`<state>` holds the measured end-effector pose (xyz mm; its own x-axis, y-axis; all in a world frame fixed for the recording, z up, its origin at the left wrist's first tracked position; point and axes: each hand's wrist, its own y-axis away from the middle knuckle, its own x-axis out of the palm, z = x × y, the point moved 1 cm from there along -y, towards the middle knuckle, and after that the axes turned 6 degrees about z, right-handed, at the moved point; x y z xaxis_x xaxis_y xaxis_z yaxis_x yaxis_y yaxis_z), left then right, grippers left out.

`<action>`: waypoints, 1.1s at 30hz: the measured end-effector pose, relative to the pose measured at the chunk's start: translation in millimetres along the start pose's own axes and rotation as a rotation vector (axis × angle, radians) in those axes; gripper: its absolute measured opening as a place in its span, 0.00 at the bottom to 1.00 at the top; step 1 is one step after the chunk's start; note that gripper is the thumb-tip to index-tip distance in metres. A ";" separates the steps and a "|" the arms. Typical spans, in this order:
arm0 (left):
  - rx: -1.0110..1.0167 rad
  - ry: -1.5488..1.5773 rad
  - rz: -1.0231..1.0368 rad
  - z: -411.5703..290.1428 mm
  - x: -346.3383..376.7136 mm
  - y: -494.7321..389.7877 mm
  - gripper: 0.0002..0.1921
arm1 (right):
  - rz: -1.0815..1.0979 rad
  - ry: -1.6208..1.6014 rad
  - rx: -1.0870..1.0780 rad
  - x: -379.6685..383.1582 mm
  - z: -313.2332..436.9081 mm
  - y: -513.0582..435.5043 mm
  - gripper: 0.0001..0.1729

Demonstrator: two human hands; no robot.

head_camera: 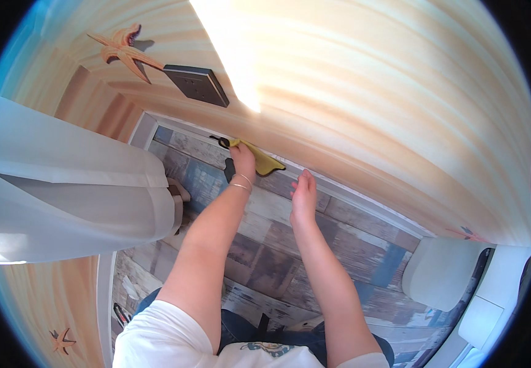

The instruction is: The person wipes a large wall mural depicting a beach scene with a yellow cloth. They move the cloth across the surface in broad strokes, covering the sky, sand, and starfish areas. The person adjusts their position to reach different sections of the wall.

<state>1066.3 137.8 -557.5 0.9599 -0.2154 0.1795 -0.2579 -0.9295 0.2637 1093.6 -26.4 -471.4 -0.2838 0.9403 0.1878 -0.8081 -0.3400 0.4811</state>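
Note:
My left hand (243,158), with a thin bangle at the wrist, grips a yellow cloth (265,163) with dark edging by the white baseboard (357,198). A dark object (229,170) shows just left of that wrist; what it is, and whether the hand touches it, I cannot tell. Beyond the cloth's left end lies a small black looped item (222,141). To the right, my right hand (304,191) is held near the baseboard, fingers close together and slightly bent, with nothing visible in it.
A black wall socket (196,85) sits on the sand-patterned wall. White curtain-like fabric (72,184) bulges in from the left, above a brown item at the floor. A whitish rounded object (440,273) stands at right. A white scrap (130,287) lies on the wood-patterned floor (270,264).

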 end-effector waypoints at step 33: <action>-0.355 0.347 0.083 -26.0 30.5 22.2 0.25 | 0.152 0.204 -0.306 -35.8 41.0 13.7 0.12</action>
<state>1087.0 118.4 -521.6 0.8570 -0.1155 0.5023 -0.4108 -0.7416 0.5303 1113.9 -65.3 -436.4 -0.4836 0.8740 0.0481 -0.8569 -0.4839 0.1776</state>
